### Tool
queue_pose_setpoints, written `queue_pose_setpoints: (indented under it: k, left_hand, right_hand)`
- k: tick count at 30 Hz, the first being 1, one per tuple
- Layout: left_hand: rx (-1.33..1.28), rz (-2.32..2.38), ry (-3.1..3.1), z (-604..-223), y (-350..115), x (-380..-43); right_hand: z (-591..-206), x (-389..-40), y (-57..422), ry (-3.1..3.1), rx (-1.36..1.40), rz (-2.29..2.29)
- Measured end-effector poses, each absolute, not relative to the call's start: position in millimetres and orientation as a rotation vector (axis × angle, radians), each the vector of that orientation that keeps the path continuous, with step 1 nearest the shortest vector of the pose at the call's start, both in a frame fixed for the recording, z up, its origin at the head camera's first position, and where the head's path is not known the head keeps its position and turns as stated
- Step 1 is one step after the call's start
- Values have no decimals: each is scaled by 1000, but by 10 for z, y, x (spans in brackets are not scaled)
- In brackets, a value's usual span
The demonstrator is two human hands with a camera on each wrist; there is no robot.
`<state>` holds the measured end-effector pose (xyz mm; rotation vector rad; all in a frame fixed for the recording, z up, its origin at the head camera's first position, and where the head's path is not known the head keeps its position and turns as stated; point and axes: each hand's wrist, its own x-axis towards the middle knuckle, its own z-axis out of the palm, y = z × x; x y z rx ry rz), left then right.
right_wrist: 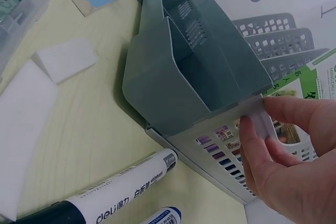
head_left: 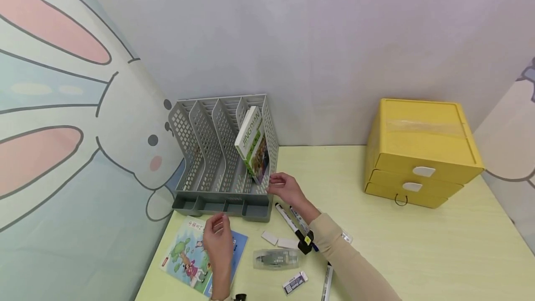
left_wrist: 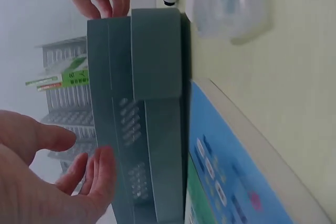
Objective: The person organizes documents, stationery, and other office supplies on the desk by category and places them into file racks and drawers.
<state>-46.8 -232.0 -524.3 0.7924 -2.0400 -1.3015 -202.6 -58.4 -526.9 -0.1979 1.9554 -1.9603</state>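
A grey file organizer (head_left: pixel 221 152) with perforated dividers stands against the wall, and a darker grey tray (head_left: pixel 256 212) with small compartments runs along its front. One green-and-white book (head_left: pixel 253 143) leans in its rightmost slot. My right hand (head_left: pixel 287 191) pinches the front edge of the organizer's right side wall (right_wrist: pixel 257 115) between thumb and fingers, close behind the tray's corner. My left hand (head_left: pixel 218 236) holds nothing, its fingers loosely bent in front of the tray. Beneath it in the head view lies a picture book (head_left: pixel 188 259) with a blue edge.
Whiteboard markers (head_left: pixel 288 219) lie near my right forearm. White blocks (head_left: pixel 269 238), a clear-cased correction tape (head_left: pixel 276 259) and a wrapped eraser (head_left: pixel 295 283) are in front of the tray. A yellow drawer box (head_left: pixel 424 147) stands at the back right.
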Motion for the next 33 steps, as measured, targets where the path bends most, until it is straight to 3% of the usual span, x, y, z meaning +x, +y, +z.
queue_pose_setpoints:
  k: [21,33]
  left_hand:
    - [1330,-1081,-1958,-5405,-2808,258]
    - [1592,-1138,-1817,-5624,-2977,486]
  right_hand:
    - [-5285,-2055,-592,1917,-189,-1956]
    - [-5307,-2061,-576,1874,-204,-1979]
